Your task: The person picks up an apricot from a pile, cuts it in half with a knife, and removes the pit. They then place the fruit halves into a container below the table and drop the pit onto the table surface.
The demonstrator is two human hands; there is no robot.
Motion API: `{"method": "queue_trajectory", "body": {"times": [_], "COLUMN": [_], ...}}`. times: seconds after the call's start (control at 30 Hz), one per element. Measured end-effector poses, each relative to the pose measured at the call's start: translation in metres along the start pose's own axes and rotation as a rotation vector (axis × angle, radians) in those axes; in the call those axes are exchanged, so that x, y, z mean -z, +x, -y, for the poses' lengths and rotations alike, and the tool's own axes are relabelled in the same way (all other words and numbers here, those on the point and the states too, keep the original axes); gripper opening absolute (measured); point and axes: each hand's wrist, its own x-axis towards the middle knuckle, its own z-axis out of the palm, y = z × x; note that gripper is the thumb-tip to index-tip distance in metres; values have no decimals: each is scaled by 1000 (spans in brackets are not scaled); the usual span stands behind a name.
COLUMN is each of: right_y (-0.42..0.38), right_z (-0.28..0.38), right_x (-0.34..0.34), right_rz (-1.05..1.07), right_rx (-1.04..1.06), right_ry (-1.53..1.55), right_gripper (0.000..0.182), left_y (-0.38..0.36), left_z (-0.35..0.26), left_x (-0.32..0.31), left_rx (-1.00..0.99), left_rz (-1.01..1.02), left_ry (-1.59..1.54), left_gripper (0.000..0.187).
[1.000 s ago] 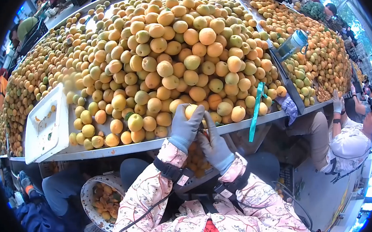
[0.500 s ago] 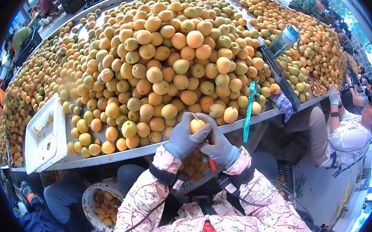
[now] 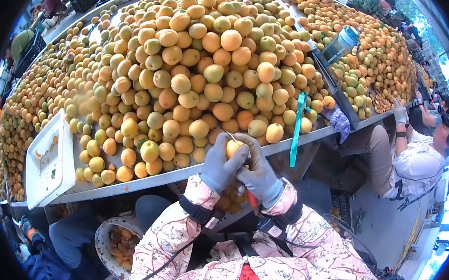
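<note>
From my head camera, I see my left hand (image 3: 220, 163), in a grey knitted glove, closed around a small, round, yellow-orange fruit (image 3: 233, 148). The fruit sits between my two hands, just in front of the table's pale metal edge (image 3: 134, 184). My right hand (image 3: 260, 173), gloved the same way, is wrapped around a slim tool with a red handle (image 3: 252, 198), which pokes out below my palm; its fingers reach over to the fruit's far side. A thin, pointed sliver (image 3: 230, 135) shows at the fruit's top, but I can't tell whether it belongs to the tool.

Beyond my hands rises a large heap of yellow, orange and greenish round fruits (image 3: 200, 84). To my left, a shallow white plastic tray (image 3: 56, 189) rests tilted at the table edge, and a round, stained white bucket (image 3: 104, 260) holding orange pieces stands below. To my right, a flat teal ribbon (image 3: 297, 135) hangs over the edge, near a crumpled purple cloth (image 3: 339, 124).
</note>
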Motion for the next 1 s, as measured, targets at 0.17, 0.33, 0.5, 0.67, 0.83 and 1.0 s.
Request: {"method": "queue_trajectory", "body": {"times": [0.17,0.33,0.5,0.67,0.83,1.0], "right_y": [-1,9,17,28,33,47], "right_z": [15,-2,-5,-14,-6,-17], "right_x": [-2,-2,3,10,3,6], "right_rz": [59,32,2,-36,2,-4], "right_rx": [-21,-19,151,237,190,459], "right_ry": [-235,-243,-303,-374,-307,-492], "right_gripper": [77,81,75,70,69,70], "left_y": [10,17,16,21,25,23], "left_z": [-8,5,-10,-4,-1,1], "left_x": [8,8,7,12,20,14], "left_rx": [60,-35,31,136,226,114], "left_rz": [-48,-55,-2,131,169,31], "left_ry": [-275,-153,-116,-116,-261,-61], "left_gripper": [35,38,41,42,42,45]}}
